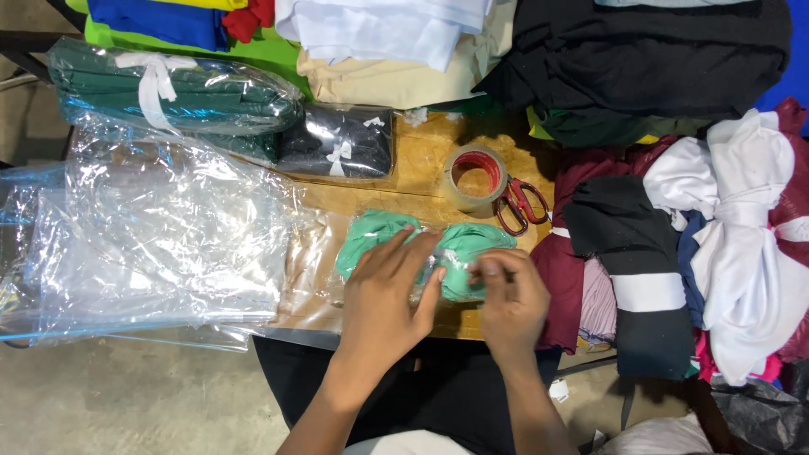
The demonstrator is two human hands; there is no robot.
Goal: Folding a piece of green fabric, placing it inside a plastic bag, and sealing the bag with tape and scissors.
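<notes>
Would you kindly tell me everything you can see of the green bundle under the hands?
The green bundle is soft mint-green cloth, folded or rolled and wrapped in clear, glossy plastic. It is pinched at the middle, so it bulges into two lobes. It lies on the wooden table near its front edge, below the tape roll. The left hand presses flat on its left lobe; the right hand pinches the wrap at its right lobe.

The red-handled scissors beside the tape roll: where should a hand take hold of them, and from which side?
Probably by the two red loops of the scissors, which point toward the fabric pile and the table's near edge. Come from the near side; the blade end lies against the tape roll, which blocks that side.
</notes>
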